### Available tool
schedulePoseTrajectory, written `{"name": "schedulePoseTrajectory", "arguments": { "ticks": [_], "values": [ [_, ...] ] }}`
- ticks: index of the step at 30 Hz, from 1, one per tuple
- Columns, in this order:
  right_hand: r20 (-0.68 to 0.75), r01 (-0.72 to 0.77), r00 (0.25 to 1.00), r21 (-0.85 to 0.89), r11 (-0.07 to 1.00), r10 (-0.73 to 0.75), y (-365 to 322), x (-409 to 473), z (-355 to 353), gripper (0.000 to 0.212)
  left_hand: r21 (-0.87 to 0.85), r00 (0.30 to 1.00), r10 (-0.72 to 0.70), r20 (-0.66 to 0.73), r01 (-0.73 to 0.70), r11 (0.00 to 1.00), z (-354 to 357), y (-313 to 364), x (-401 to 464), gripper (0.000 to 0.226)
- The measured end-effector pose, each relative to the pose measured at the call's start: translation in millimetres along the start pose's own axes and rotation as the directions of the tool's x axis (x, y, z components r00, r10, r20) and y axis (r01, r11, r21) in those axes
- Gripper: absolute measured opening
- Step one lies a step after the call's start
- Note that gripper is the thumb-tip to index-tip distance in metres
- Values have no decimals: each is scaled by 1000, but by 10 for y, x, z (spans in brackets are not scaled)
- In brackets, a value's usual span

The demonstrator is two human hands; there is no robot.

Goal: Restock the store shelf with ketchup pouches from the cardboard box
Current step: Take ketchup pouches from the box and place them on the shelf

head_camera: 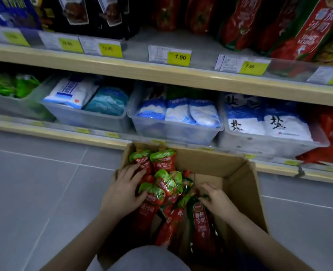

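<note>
An open cardboard box (240, 184) stands on the floor in front of the shelf. Inside lie several red and green ketchup pouches (165, 184), piled loosely on its left side. My left hand (122, 190) rests on the left of the pile, fingers curled around pouches. My right hand (218, 200) grips the top of a dark-edged red pouch (200, 220) at the pile's right side. The box's right half is bare cardboard. Larger red ketchup pouches (306, 30) stand on the upper shelf (181, 75) at the right, above yellow price tags.
Clear plastic bins (173, 132) of white and blue salt bags fill the lower shelf. Black and blue bags stand at the upper left. Red bags (330, 137) sit at the lower right. Grey tiled floor (40, 192) stretches to the box's left. My knee (150, 259) is at the bottom.
</note>
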State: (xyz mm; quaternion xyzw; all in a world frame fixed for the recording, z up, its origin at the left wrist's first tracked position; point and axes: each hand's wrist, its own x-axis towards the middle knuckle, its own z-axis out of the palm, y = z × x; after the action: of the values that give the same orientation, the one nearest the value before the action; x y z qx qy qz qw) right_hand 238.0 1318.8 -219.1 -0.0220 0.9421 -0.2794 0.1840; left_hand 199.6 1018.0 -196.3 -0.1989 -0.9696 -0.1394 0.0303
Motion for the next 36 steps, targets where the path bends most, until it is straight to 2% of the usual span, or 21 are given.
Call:
{"name": "schedulePoseTrajectory", "arguments": {
  "ticks": [4, 9, 13, 16, 18, 20, 23, 27, 29, 32, 36],
  "values": [
    [27, -109, 994, 39, 993, 108, 193, -31, 169, 35, 56, 1000, 7, 25, -9, 998, 4, 10, -15, 58],
    [67, -201, 978, 67, 977, 197, 245, 31, 272, 48, 68, 999, 7, 34, -9, 998, 0, 4, -25, 60],
    [91, -328, 944, 204, 922, 316, 200, 87, 260, 47, 68, 999, 9, 34, -11, 998, 7, 0, -15, 60],
    [155, -398, 917, 326, 857, 367, 175, 117, 207, 36, 79, 999, 6, 35, -9, 997, 4, 8, -9, 61],
    [210, -467, 884, 353, 811, 418, 152, 101, 162, 22, 85, 999, 3, 34, -5, 996, -7, 38, -8, 61],
    [208, -509, 861, 384, 771, 465, 148, 71, 128, 9, 80, 1000, -2, 31, -1, 997, -14, 67, -9, 61],
    [150, -463, 878, 509, 725, 455, 113, -30, 46, 16, 45, 1000, -20, 22, 19, 999, -26, 80, -5, 61],
    [105, -347, 923, 642, 684, 369, -54, -206, -141, 12, -121, 990, -137, -21, 134, 984, -78, 164, 37, 59],
    [48, -270, 944, 679, 683, 326, -171, -260, -285, 11, -220, 992, -115, -44, 102, 970, -146, 306, 133, 57],
    [-48, -137, 971, 693, 708, 236, -378, -318, -589, 11, -428, 998, 22, 56, 4, 904, -356, 669, 390, 64],
    [-178, 5, 970, 697, 717, 167, -633, -354, -1104, 9, -476, 970, 70, 233, 50, 878, -566, 1084, 739, 88]
  ]
}}
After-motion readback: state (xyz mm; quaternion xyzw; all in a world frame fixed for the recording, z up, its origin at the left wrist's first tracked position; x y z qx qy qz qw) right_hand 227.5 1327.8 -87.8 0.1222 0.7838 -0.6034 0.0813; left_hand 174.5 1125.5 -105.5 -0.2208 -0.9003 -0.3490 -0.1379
